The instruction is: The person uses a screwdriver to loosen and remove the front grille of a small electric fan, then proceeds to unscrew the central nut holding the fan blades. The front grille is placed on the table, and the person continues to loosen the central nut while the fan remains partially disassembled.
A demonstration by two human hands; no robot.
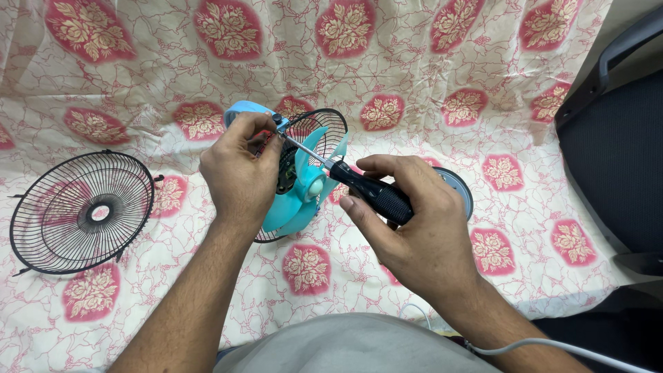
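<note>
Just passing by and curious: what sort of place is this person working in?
Probably a home or small office used as a makeshift repair spot. A flowered cloth covers the work surface, a dark office chair stands at the right, and a small blue fan lies opened, its detached grille beside it.

One fan (304, 186), one screwdriver (366, 186), two grilles (79, 211), maybe.

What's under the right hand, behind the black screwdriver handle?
A round grey disc, probably the fan's base, shows past the right hand on the floral cloth. The hand and black-handled screwdriver cover most of it.
</note>
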